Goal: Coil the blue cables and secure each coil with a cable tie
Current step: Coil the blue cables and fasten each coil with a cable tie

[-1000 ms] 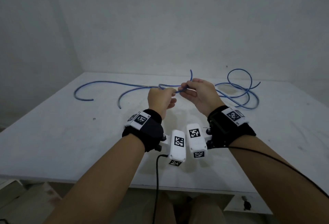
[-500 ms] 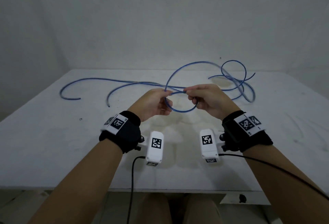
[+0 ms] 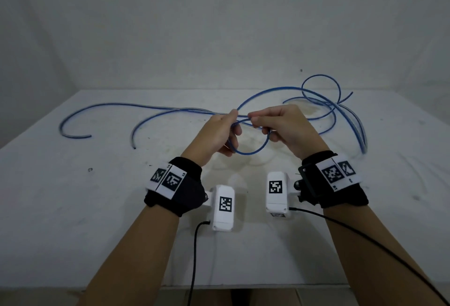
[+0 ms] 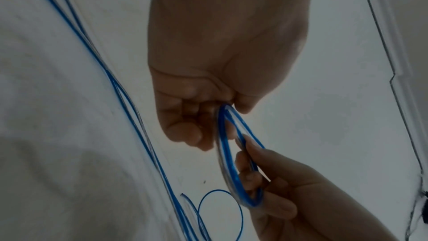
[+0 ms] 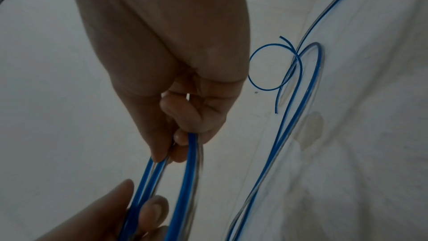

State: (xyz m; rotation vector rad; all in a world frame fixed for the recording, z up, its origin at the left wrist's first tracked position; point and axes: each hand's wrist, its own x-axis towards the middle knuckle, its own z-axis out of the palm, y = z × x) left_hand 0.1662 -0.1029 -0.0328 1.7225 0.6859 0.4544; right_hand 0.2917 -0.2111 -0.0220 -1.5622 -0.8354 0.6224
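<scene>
A small loop of blue cable (image 3: 253,151) hangs between my two hands above the white table (image 3: 73,208). My left hand (image 3: 219,132) pinches the loop's left side, fingers curled round the strands (image 4: 223,135). My right hand (image 3: 280,125) pinches the top and right side of the same loop (image 5: 190,153). The rest of this blue cable (image 3: 267,92) arcs back to a loose tangle (image 3: 336,108) at the far right. More blue cable (image 3: 117,107) trails across the table to the left. No cable tie shows in any view.
Two free cable ends lie on the table at the left (image 3: 87,136) (image 3: 134,146). A small separate ring of blue cable (image 5: 275,67) lies at the far right by the wall. Black wires (image 3: 194,252) run from the wrist cameras over the front edge.
The hands drew the cable into a round loop that now hangs lower and larger between them. A long arc of cable lifted off the table behind the hands.
</scene>
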